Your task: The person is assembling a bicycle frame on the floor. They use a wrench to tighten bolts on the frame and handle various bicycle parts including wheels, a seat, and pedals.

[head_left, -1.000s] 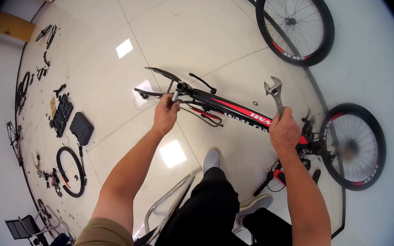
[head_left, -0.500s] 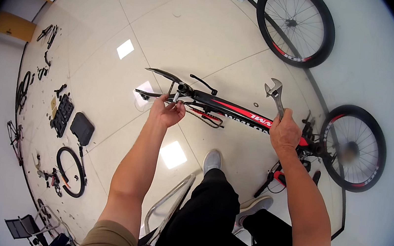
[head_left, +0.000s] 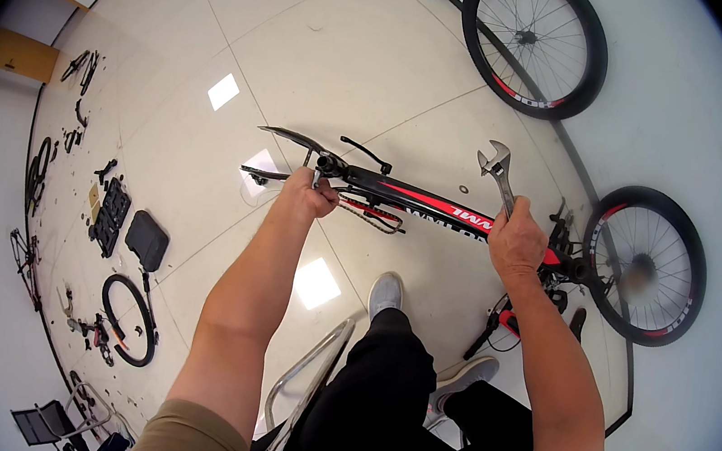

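Note:
A black bicycle frame (head_left: 430, 202) with red and white markings stretches across in front of me, its rear stays to the left and its front end to the right. My left hand (head_left: 310, 195) is closed at the left end of the frame, just below the dark round tube end. A small silvery metal part (head_left: 316, 178) shows beside its fingers; most of what it grips is hidden. In my right hand (head_left: 520, 239) I hold an adjustable wrench (head_left: 500, 174) by its handle, jaws pointing up and away. That hand is over the right part of the frame. A crank arm (head_left: 365, 154) sticks out on the far side.
Two bicycle wheels, one upper (head_left: 593, 69) and one at right (head_left: 700, 270), lean by the wall. To the left on the tiled floor are an open tool case (head_left: 111, 215), a black case (head_left: 146, 241) and a small wheel (head_left: 106, 306). A metal-framed chair (head_left: 306, 363) stands by my legs.
My left hand has turned over and its fingers have curled in, covering more of the silvery part. My right hand keeps its grip on the wrench. The whole view has shifted slightly.

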A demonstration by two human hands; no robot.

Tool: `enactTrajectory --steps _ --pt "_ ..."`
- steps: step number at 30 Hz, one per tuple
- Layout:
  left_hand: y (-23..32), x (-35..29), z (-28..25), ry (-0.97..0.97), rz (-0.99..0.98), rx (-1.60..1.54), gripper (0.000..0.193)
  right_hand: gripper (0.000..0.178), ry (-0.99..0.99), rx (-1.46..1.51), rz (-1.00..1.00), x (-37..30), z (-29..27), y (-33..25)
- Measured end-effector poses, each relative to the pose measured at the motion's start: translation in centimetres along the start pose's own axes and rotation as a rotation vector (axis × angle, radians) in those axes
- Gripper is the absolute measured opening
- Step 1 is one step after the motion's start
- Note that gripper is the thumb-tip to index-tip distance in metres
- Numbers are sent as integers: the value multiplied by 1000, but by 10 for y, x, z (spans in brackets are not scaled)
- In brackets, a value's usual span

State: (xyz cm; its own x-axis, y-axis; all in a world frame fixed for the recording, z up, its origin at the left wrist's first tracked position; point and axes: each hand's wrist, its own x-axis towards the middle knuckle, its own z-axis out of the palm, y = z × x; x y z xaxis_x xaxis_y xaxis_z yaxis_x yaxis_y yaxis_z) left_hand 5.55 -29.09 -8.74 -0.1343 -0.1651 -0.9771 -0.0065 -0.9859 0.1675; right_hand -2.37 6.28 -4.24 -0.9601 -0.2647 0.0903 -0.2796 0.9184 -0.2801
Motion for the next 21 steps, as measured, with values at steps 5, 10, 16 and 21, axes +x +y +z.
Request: enactTrajectory --steps 5,10,16,21 --pt "0 9 2 60 53 -73 6 20 -17 2 22 1 -3 -3" --pt "-4 14 2 73 268 12 11 20 -52 -1 61 3 -6 -6" --pt "2 51 -9 204 778 232 19 20 -78 -10 84 2 -4 -15" --pt "-26 13 4 286 1127 496 23 19 -34 -30 74 0 -6 -4"
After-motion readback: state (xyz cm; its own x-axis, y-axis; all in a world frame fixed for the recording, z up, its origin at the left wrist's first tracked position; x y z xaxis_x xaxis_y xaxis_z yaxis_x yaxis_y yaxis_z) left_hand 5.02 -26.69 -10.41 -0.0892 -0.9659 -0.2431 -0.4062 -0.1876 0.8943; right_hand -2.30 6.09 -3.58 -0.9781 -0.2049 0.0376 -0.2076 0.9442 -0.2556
